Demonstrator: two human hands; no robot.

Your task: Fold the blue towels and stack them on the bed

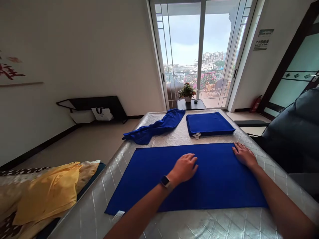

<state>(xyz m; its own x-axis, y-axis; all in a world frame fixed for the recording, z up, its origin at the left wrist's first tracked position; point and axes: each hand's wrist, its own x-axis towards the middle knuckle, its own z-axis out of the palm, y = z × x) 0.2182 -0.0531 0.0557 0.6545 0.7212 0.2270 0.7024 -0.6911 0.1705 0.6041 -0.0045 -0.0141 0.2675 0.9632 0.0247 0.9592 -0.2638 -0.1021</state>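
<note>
A blue towel-like cloth [211, 186] lies spread flat across the mattress, a white label at its near left corner. My left hand [184, 167], with a dark watch on the wrist, is over the middle of this cloth. Its fingers are loosely bent and apart, holding nothing. At the far right corner, my right hand [244, 154] rests flat with fingers stretched out along the cloth's edge. Beyond it is a neat stack of folded blue cloths [210, 122] with white tags. Another blue cloth [159, 127] lies crumpled to the left of the stack.
The silver quilted mattress [97, 202] fills the foreground. Yellow and brown bedding [47, 192] lies low on the left. A dark armchair [291, 129] stands close on the right. Past the mattress's far end, a small table [190, 105] holds a flower pot [187, 98] before a sliding door.
</note>
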